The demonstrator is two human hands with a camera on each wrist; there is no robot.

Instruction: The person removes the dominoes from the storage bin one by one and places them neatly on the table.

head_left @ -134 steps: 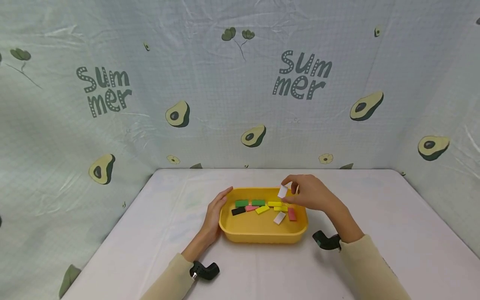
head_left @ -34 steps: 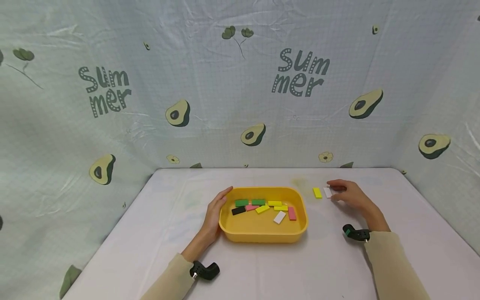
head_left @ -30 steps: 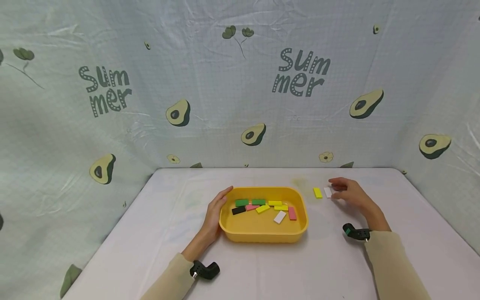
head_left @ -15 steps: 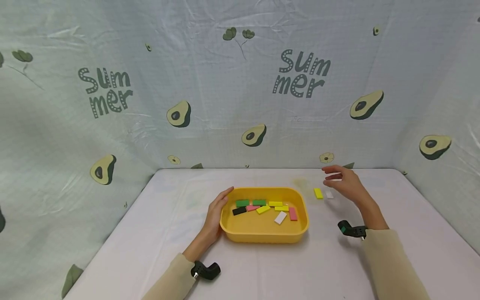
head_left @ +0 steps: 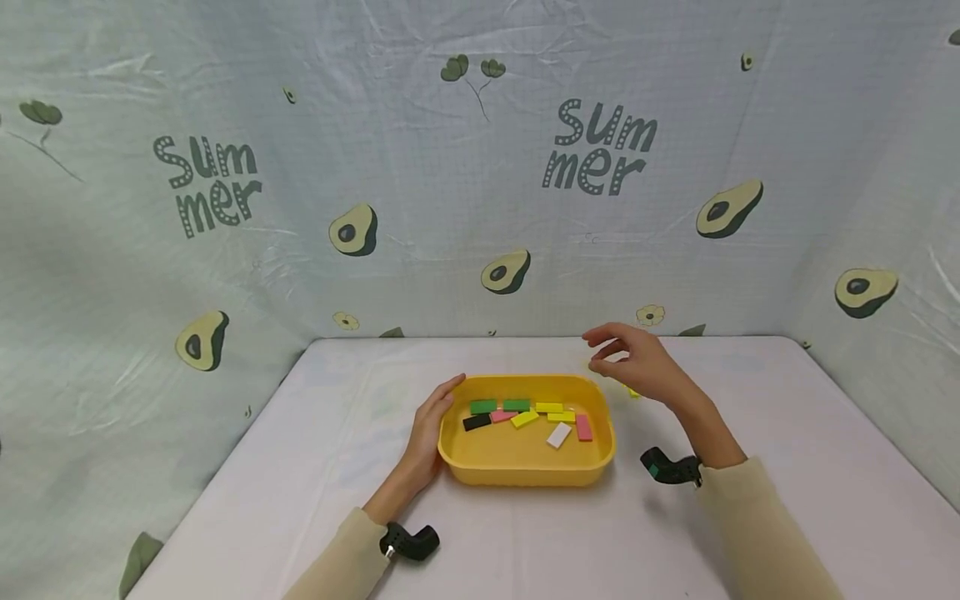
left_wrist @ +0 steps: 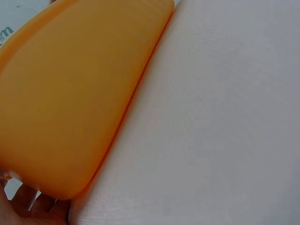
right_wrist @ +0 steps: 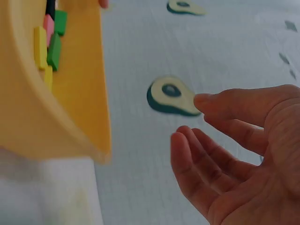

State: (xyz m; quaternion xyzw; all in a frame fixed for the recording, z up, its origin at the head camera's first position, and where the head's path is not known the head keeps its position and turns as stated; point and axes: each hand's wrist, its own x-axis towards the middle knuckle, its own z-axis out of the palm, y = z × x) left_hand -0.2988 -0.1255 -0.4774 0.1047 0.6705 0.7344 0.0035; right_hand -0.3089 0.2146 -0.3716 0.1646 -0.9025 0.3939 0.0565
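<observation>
Wide tabletop (head_left: 345, 417) surrounds the tray (head_left: 525, 477), left hand (head_left: 429, 429) touching its edge.

My right hand (head_left: 633, 360) hides most of a yellow block (head_left: 634, 393) on the table (head_left: 525, 542) — only slivers of it peek out beneath my thumb. Both my sleeves (head_left: 772, 533) run off the bottom edge of the head view. From my left wrist, the yellow tray (head_left: 525, 477) is cut off at the top and left, its inside out of sight, and the corner crops my left hand (head_left: 427, 429) to a few fingers. From my right wrist, the tray's near rim blurs, the top edge clips the black block (right_wrist: 50, 8), and the tray wall half-covers a second yellow block (right_wrist: 48, 77). The backdrop's faint print (head_left: 591, 239) — too small for me to read.
</observation>
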